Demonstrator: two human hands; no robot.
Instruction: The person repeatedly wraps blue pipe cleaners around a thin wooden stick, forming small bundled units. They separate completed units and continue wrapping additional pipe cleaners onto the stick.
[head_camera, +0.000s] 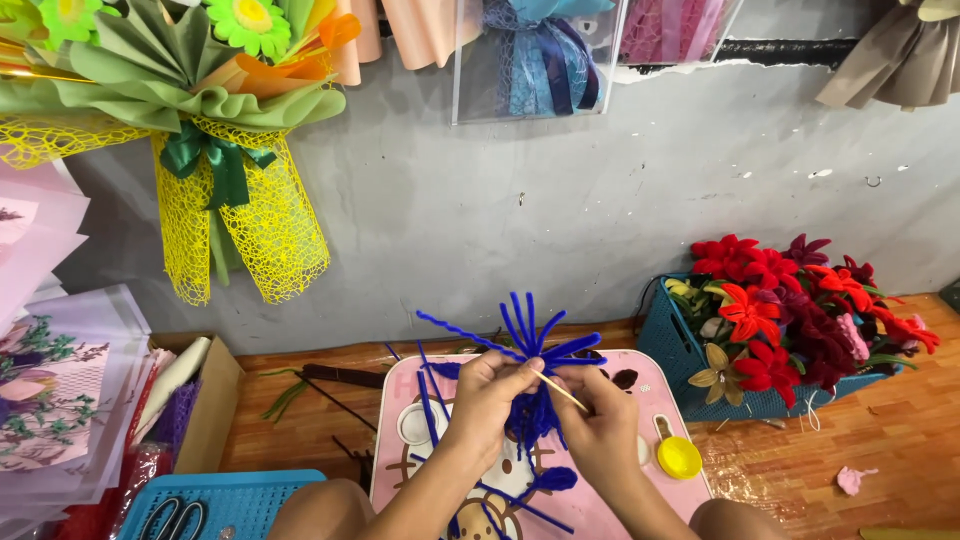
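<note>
Forearms rise from six o'clock and meet over the pink table (640, 385) at the frame's lower centre. Left hand (487, 398) curls inward, its fingers pinched narrow on the blue pipe-cleaner bundle (530, 400), whose stems fan toward twelve o'clock. Right hand (597, 420), touching it at three o'clock, pinches a thin wooden stick (560, 391) angled toward ten o'clock into the bundle.

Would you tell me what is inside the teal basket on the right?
The basket holds handmade flowers, mostly red, some maroon, pink, tan and cream. They hide whatever lies beneath them at the bottom.
</note>
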